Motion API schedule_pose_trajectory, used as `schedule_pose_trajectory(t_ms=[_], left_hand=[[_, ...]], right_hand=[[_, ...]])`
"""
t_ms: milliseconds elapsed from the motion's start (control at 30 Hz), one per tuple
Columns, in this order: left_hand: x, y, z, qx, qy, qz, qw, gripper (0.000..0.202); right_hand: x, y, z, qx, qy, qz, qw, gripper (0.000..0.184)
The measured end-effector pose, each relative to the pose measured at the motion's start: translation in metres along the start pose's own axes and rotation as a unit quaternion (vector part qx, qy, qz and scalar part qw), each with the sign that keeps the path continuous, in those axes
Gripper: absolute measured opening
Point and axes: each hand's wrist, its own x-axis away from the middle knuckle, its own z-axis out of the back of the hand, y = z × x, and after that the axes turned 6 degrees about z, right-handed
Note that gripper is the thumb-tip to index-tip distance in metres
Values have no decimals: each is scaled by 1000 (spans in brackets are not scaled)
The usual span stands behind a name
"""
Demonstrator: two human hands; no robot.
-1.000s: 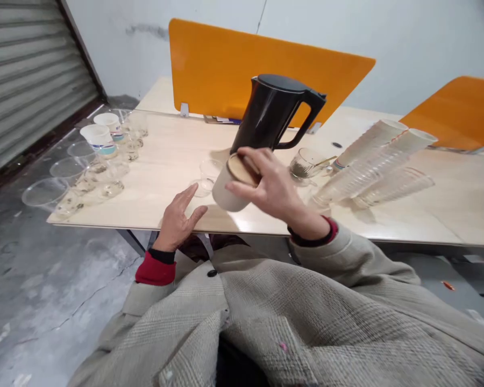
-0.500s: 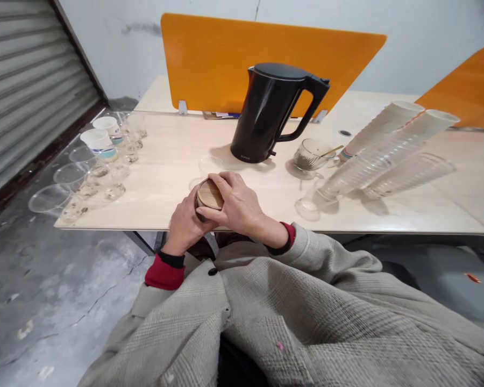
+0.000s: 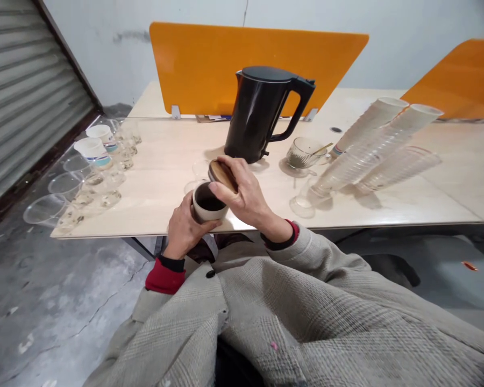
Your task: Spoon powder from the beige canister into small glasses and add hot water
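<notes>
Wooden lid (image 3: 222, 176) pinched in the right hand (image 3: 248, 196), pale ceramic cup (image 3: 208, 213) gripped in the left hand (image 3: 182, 230)

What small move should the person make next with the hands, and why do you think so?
Probably set the wooden lid down on the table. The right hand holds it tilted at the rim of the open ceramic jar, which the left hand grips, so this would likely free the right hand.
</notes>
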Motion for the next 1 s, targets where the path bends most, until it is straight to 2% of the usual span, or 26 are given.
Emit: schedule_pose_trajectory(t_ms=[67, 167, 267, 333, 467, 567, 633, 700, 800, 900, 1000], left_hand=[[0, -1, -1, 2, 10, -10, 1000, 96], [-1, -3, -2, 7, 23, -20, 1000, 97], [-2, -5, -3, 4, 23, -14, 1000, 98], [-2, -5, -2, -3, 25, -4, 1000, 98], [-3, -4, -1, -13, 28, 11, 999, 96], [-5, -3, -1, -19, 28, 23, 999, 97], [-5, -3, -1, -27, 29, 28, 999, 97], [-5, -3, -1, -34, 29, 35, 998, 97], [-6, -2, -1, -36, 27, 41, 998, 97], [-6, -1, -1, -45, 24, 47, 998, 97], [-6, 1, -1, -61, 22, 53, 996, 97]], right_hand=[[1, 14, 10, 24, 39, -8, 999, 61], [12, 46, 20, 90, 58, -69, 992, 64], [29, 73, 18, 154, 2, -152, 976, 65], [38, 82, 12, 180, -48, -184, 965, 64], [48, 84, 2, 208, -112, -170, 957, 72], [48, 85, 10, 211, -123, -146, 959, 82], [45, 87, 27, 212, -83, -138, 964, 82], [38, 92, 53, 229, -11, -144, 963, 77], [21, 98, 100, 307, 77, -181, 931, 69], [-2, 100, 136, 411, 80, -236, 877, 60], [-21, 97, 152, 481, 27, -319, 816, 47]])
